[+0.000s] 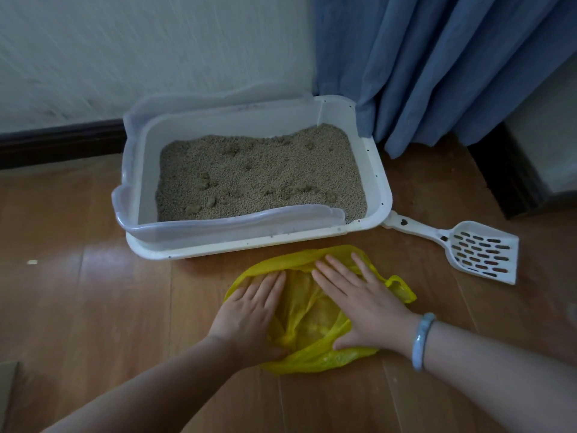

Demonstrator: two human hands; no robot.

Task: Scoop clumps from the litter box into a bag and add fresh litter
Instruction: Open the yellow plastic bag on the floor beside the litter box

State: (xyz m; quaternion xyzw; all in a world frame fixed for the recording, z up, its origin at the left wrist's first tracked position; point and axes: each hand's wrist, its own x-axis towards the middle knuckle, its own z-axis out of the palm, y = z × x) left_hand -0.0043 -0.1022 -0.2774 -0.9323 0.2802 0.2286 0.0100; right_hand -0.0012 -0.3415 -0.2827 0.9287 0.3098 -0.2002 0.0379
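The wooden floor (93, 292) carries everything, its planks smooth and slightly glossy, meeting a pale wall and a dark skirting board at the far edge, with a blue curtain (437, 73) hanging in soft folds at the far right corner. The litter box (379, 182) sits against that far edge: a rigid white plastic tray with a clear, rounded rim guard, filled with grainy tan litter (259, 176) that shows several lumpy clumps on its surface. It looks heavy with its fill and is best left where it stands. Just beside the box's near right corner lies the scoop (480, 251), stiff white plastic, slotted, light, with a flat handle that is the obvious place to take it.

In front of the box's near edge lies the bag (309, 323), thin yellow film, crumpled and translucent, limp and likely slippery; it should be held by its rim or looped handles. The left hand (249, 310) and right hand (359, 301) both lie flat on it, fingers spread and pressing, their grip closed around nothing. A pale bangle (421, 340) circles the right wrist.
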